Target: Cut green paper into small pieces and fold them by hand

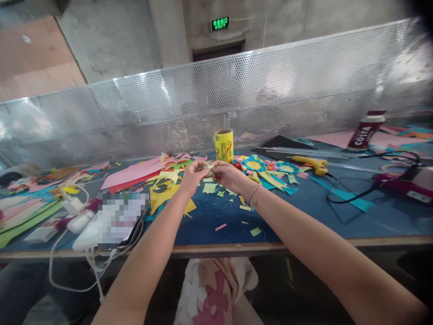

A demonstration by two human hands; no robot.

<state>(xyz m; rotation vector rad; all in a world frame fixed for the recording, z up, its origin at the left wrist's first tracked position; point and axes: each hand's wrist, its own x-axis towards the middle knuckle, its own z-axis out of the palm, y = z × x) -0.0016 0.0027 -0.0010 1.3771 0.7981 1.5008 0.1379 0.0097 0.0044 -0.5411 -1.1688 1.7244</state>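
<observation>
My left hand (195, 174) and my right hand (227, 173) meet over the middle of the blue table. Between their fingertips they pinch a small pale green piece of paper (209, 166); its exact shape is partly hidden by the fingers. Just below lies a pale green paper square (210, 188) among small clippings. Behind my hands stands a yellow roll of tape (224, 145), upright. Right of it are cut paper flowers (254, 164) in blue and yellow. Beside my left hand, yellow cut paper (161, 197) with holes lies by pink sheets (135, 174).
A yellow glue gun (313, 164) with a black cord lies at right, near a tilted dark red Costa bottle (366, 131). At left, a phone (126, 221) rests with white cables and chargers (81, 221). A perforated metal screen (203, 104) borders the table's back.
</observation>
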